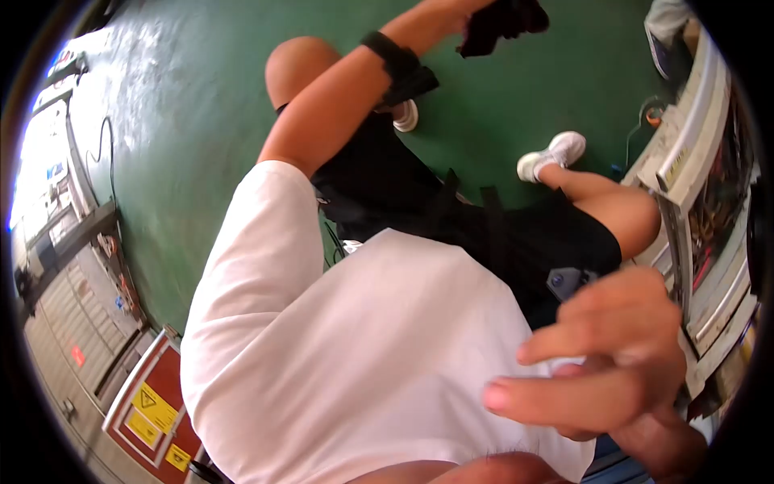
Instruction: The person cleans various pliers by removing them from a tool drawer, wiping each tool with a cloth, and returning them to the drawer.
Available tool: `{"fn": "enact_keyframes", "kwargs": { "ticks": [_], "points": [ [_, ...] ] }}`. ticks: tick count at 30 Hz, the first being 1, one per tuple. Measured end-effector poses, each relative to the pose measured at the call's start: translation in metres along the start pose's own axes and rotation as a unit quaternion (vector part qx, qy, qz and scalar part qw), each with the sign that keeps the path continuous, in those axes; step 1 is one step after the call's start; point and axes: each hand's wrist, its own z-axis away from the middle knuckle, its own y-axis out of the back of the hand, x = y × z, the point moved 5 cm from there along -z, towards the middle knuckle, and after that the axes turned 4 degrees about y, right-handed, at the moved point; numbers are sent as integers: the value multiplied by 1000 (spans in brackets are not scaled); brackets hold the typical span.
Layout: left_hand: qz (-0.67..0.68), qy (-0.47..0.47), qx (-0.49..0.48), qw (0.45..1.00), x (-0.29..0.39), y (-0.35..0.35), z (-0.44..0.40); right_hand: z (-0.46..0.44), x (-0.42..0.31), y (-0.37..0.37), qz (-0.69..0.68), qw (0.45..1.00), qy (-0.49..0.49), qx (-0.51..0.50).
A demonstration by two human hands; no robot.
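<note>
My left arm stretches up past my knee, with a black strap (395, 60) around the wrist. The fingers of my left hand (463, 5) are cut off by the top edge or covered by a dark, cloth-like thing (501, 26). Whether I wear that thing or hold it, I cannot tell. Close to the camera at lower right, my right hand (617, 363) is slightly blurred, two fingers stretched out and apart, nothing visible between them. Behind it, a grey device with a round button (564, 282) lies against my black shorts (387, 173). My white T-shirt (379, 347) fills the lower middle.
The floor (193, 97) is green. A rack (685, 185) with cables and mixed items runs along the right. A red-brown panel with yellow warning labels (157, 407) stands at lower left. Another person's shoe (657, 52) shows at upper right.
</note>
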Motion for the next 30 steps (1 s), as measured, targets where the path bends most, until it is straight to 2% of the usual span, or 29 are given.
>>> {"fn": "enact_keyframes", "kwargs": {
  "ticks": [1, 3, 5, 7, 9, 10, 12, 14, 15, 17, 18, 20, 21, 22, 23, 24, 25, 26, 28, 30],
  "points": [
    [10, -14, -20, 1000, -2, -2, 0, -2, 2, -5, 33, 999, 32, 7],
    [-19, -12, -21, 1000, -3, 5, -7, -7, 6, -8, -35, 998, -10, 45],
    [-46, -16, -14, 999, -9, 2, -9, -13, 15, -18, 20, 994, 76, 80],
    [-50, -8, -4, 999, -9, 0, -6, -15, 41, -38, 97, 987, 127, 8],
    [-91, -24, 18, 995, -10, 3, -6, -13, 77, -45, 99, 992, 33, -70],
    [-129, -49, 33, 990, -13, 8, -10, -12, 98, -44, 112, 991, 0, -70],
    [-154, -40, 27, 987, -14, 11, -13, -13, 146, -29, 103, 990, -94, 38],
    [-181, -33, 49, 982, -23, 18, -19, -3, 207, -9, 72, 974, -132, 170],
    [-186, -48, 44, 980, -19, 16, -16, -1, 225, -5, 81, 974, -126, 172],
    [-184, -41, 41, 981, -14, 5, -9, 17, 259, 20, 116, 904, -172, 374],
    [-185, -26, 43, 981, -13, 2, -3, 19, 276, 23, 115, 907, -165, 371],
    [-204, -24, 31, 978, -16, -1, -4, 17, 299, 36, 56, 910, -154, 381],
    [-208, -25, 29, 977, -22, -1, -5, 16, 305, 35, -22, 924, -153, 349],
    [-213, -26, 27, 976, -20, -3, -3, 6, 300, 38, -27, 929, -138, 342],
    [-209, -24, 16, 977, -20, -8, 0, -1, 296, 38, -152, 927, -142, 313],
    [-203, -19, 2, 979, -21, -15, 4, -4, 292, 37, -272, 909, -148, 279],
    [-236, -8, -14, 972, -26, -18, 5, -3, 296, 39, -333, 880, -197, 276],
    [-284, -13, -26, 958, -29, -22, 3, -4, 299, 42, -335, 880, -192, 275],
    [-361, -34, -10, 932, -29, -29, 4, -5, 303, 43, -455, 834, -135, 281],
    [-368, -12, 3, 930, -22, -33, 7, -5, 309, 42, -478, 823, -146, 269]
  ]
}}
